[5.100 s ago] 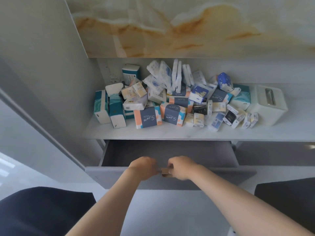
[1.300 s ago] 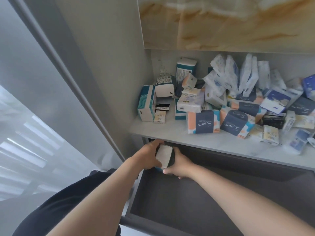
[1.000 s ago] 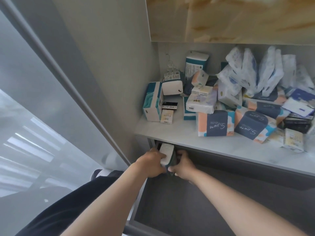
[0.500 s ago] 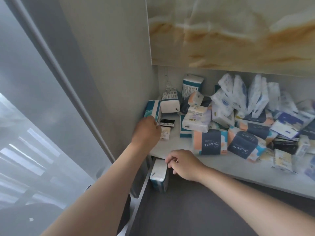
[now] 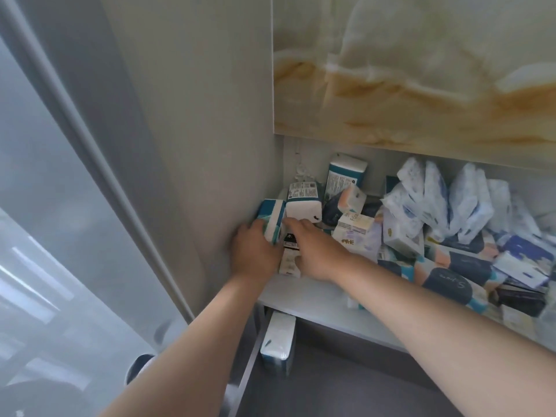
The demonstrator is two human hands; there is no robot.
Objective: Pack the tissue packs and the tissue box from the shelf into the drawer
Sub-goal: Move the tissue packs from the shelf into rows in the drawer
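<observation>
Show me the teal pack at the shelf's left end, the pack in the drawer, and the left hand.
teal pack (image 5: 270, 209), head view, teal upper part.
pack in the drawer (image 5: 279, 332), head view, white top.
left hand (image 5: 254, 251), head view, its back.

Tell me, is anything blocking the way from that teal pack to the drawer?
Nothing visible does. The left hand grips the teal pack on the shelf; the open drawer lies below, a white pack in its left corner.

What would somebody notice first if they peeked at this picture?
Probably the big jumbled heap of tissue packs crowding the shelf. Next, the two hands at its left end: the left hand grips a teal-and-white pack by the wall, and the right hand reaches in beside it. A white-topped pack stands alone in the drawer below.
</observation>
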